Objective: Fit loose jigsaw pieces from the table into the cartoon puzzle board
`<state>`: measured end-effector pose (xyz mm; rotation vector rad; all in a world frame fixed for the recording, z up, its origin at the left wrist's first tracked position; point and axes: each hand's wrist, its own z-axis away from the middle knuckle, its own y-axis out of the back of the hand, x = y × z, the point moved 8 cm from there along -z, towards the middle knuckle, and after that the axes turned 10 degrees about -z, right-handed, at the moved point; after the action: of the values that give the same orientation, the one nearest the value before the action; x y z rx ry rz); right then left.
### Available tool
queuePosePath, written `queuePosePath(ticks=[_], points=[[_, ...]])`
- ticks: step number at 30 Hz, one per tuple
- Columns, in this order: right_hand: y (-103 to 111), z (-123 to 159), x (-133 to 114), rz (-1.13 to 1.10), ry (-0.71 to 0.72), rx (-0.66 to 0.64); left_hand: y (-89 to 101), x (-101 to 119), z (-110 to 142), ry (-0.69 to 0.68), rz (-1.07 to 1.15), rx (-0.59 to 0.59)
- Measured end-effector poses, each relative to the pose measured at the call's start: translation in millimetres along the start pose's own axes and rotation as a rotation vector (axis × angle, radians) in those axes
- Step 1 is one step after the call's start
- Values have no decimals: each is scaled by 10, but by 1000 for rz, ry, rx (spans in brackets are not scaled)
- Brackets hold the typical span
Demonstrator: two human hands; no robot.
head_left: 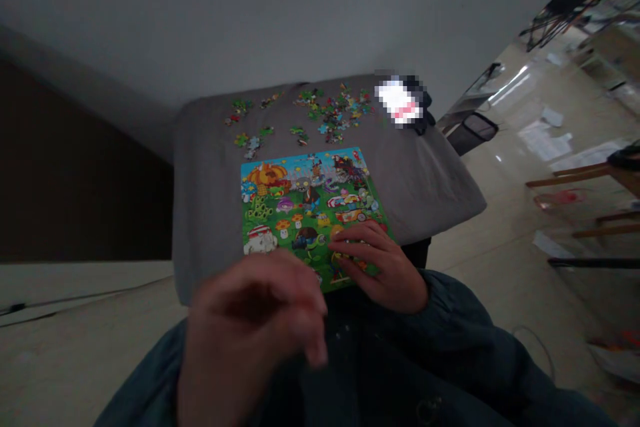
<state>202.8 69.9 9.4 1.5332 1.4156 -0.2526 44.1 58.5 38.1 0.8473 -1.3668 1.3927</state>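
A colourful cartoon jigsaw puzzle (pixel 313 213) lies assembled on a grey cloth-covered board (pixel 210 180), showing mushrooms and a pumpkin house on green and blue. My right hand (pixel 380 267) rests on its lower right corner with the fingers spread; nothing shows in them. My left hand (pixel 255 320) is raised near the camera, blurred, with curled fingers, above the puzzle's lower edge. Whether it holds anything is hidden. Loose puzzle pieces (pixel 330 113) lie scattered in a cluster beyond the puzzle, and a smaller group (pixel 250 143) lies to the left.
A pixelated white object (pixel 400 101) and dark cloth lie at the board's far corner. Beyond the right edge are a tiled floor (pixel 500 213) with papers, a black wastebasket (pixel 473 133) and wooden chair legs (pixel 570 177). A pale wall (pixel 200 13) stands behind.
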Motion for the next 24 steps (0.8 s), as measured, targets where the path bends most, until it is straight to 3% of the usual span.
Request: queuePosePath(ticks=[4,9,19,24], points=[[65,-60,-196,-139,35,33,21,-225,-388,19,102,118],[45,-53,-116,-144,2,45,72,-360,-444,49,109,149],[29,-2,26,-147,-32,48,-168,-406,-505,37,412,-267],[18,9,73,-147,-46,46,-216,-377,-507,11,476,-297]])
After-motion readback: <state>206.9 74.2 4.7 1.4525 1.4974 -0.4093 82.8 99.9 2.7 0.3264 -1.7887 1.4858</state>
